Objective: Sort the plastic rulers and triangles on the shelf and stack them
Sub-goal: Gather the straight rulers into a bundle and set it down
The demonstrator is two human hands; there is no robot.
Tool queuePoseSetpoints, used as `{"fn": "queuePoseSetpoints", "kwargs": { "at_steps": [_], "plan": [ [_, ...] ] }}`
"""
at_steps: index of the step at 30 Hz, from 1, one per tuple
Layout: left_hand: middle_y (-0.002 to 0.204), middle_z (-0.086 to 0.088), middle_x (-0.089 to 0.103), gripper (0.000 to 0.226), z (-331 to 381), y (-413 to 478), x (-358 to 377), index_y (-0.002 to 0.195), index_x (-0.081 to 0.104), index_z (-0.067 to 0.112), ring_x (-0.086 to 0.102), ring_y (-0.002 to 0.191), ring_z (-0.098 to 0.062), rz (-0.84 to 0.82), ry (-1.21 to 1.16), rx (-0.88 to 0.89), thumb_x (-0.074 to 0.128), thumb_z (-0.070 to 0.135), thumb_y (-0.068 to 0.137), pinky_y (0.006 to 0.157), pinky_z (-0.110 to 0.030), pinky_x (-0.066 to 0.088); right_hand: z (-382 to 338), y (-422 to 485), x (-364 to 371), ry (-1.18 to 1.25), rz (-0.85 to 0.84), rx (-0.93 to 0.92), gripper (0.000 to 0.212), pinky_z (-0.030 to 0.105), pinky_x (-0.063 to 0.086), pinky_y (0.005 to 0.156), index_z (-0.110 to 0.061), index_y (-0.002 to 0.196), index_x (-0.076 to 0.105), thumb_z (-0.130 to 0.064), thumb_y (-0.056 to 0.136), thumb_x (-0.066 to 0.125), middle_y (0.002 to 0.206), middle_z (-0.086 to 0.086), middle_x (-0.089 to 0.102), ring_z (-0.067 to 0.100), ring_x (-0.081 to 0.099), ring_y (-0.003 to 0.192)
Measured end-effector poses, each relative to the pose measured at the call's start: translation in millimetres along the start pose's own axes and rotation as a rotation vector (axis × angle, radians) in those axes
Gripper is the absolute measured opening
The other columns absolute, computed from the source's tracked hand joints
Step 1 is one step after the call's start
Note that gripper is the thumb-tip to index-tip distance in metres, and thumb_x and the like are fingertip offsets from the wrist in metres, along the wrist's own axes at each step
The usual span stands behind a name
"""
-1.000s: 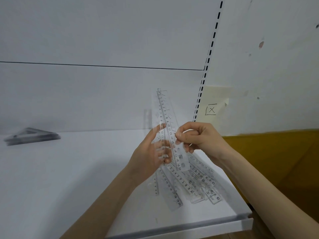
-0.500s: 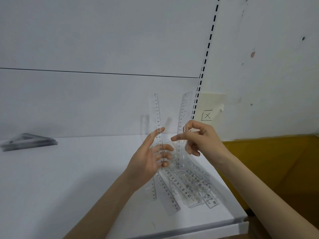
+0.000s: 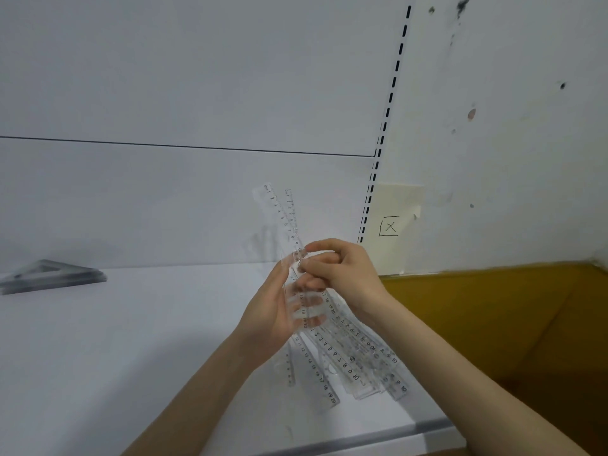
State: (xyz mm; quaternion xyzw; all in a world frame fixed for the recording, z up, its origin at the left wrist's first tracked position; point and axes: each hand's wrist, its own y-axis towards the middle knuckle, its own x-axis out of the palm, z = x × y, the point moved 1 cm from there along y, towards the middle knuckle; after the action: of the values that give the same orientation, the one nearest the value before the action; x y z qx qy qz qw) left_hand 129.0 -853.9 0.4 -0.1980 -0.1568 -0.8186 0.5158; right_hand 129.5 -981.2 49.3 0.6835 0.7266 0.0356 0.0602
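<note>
Head view: left hand holds clear rulers upright above shelf. Ruler tops fan apart, so probably being squared into one bundle before stacking. Left grip closed round lower half, fingers showing through plastic. Right hand pinches same rulers near middle, thumb and forefinger tight, other fingers curled. Loose rulers lie jumbled on shelf beneath hands, near front right corner. Triangles already stacked far left, well apart.

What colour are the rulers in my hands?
The rulers are clear with black markings; head view.
</note>
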Motion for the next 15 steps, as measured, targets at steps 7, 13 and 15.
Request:
{"fn": "queuePoseSetpoints", "kwargs": {
  "at_steps": [7,13,15],
  "plan": [
    [0.098,-0.015,0.053,0.035,2,2,0,0.126,0.053,0.027,0.056,0.085,-0.029,0.021,-0.053,0.049,0.037,0.041,0.099,0.077,-0.048,0.051,6,2,11,0.087,0.093,0.125,0.014,0.027,0.046,0.048,-0.002,0.094,0.065,-0.007,0.083,0.07,0.07,0.012,0.07,0.022,0.058,0.053],
    [0.084,-0.009,0.061,0.047,0,3,-4,0.114,0.066,0.024,0.056,0.065,-0.023,0.019,-0.02,-0.011,0.033,0.053,0.096,0.06,-0.034,0.047,10,6,11,-0.169,0.159,-0.009,0.009,0.023,0.051,0.048,-0.014,0.081,0.069,-0.016,0.078,0.078,0.073,0.0,0.061,0.013,0.062,0.056],
    [0.08,-0.006,0.06,0.05,0,4,-6,0.123,0.06,0.021,0.054,0.061,-0.021,0.024,-0.009,-0.021,0.037,0.055,0.094,0.057,-0.033,0.046,13,9,11,-0.297,0.176,-0.093,0.01,0.027,0.056,0.058,-0.018,0.078,0.069,-0.022,0.077,0.079,0.07,-0.004,0.061,0.003,0.056,0.051]
  ]
}}
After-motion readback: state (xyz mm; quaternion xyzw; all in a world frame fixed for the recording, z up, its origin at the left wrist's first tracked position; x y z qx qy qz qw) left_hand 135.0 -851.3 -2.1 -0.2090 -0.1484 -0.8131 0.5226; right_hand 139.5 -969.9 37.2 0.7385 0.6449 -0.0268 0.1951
